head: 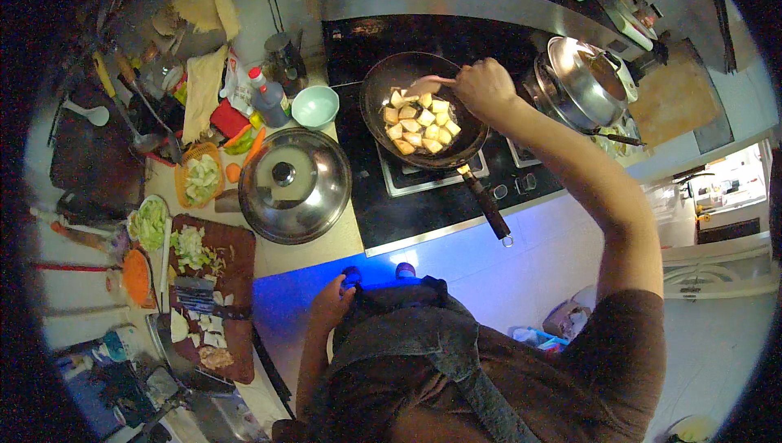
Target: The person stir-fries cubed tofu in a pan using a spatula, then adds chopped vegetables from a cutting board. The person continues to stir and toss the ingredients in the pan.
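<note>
My right hand (487,89) grips the handle of a pinkish spatula (426,84), whose blade dips into a dark wok (382,76). Browned chunks of food (426,118), perhaps tofu or potato, lie in oil at the wok's bottom. The wok sits on the left burner of a black glass gas hob (397,217), its dark handle (486,206) pointing toward me. Beside my apron hangs my left hand (330,303), low and away from the counter, fingers slightly apart, with nothing visible in it.
A domed steel lid (305,211) rests on the left counter near a pale green bowl (315,107) and a sauce bottle (270,100). Chopped vegetables and a cleaver (194,296) lie on a brown cutting board (235,247). A lidded steel pot (565,85) occupies the hob's right side.
</note>
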A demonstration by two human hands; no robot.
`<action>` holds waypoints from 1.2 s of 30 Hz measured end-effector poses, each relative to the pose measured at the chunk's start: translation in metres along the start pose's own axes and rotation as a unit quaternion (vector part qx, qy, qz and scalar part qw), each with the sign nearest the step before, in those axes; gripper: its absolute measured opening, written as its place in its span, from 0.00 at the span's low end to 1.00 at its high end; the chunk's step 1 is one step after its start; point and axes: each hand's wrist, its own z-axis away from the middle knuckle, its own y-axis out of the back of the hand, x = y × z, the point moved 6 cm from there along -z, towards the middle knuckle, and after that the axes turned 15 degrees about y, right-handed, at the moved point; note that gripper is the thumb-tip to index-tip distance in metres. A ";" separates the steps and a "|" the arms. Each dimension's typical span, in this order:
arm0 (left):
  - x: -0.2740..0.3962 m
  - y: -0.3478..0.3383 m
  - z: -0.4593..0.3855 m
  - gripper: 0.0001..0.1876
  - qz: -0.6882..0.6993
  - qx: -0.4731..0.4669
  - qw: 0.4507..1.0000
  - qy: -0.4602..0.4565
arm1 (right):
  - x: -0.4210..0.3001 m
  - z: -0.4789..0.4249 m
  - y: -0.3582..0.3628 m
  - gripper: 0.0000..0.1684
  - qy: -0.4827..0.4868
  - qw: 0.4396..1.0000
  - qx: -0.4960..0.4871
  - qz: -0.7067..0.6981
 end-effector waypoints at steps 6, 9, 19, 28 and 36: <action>0.004 0.003 0.000 0.28 -0.025 -0.020 0.999 0.023 | 0.014 0.068 0.000 0.15 -0.060 0.996 0.069 -0.023; 0.013 0.011 0.000 0.28 -0.021 -0.021 0.999 0.021 | 0.024 0.075 -0.013 0.16 -0.083 0.992 0.094 0.002; 0.025 0.016 -0.001 0.27 -0.007 -0.005 1.000 -0.030 | 0.006 0.019 -0.039 0.10 -0.082 0.981 0.177 -0.020; 0.019 0.002 0.005 0.27 -0.017 -0.037 0.999 0.025 | 0.015 0.034 -0.047 0.14 0.006 0.993 0.086 0.084; 0.108 0.021 0.004 0.22 0.133 -0.080 0.983 -0.094 | -0.004 0.110 -0.059 0.22 -0.165 0.886 0.105 -0.419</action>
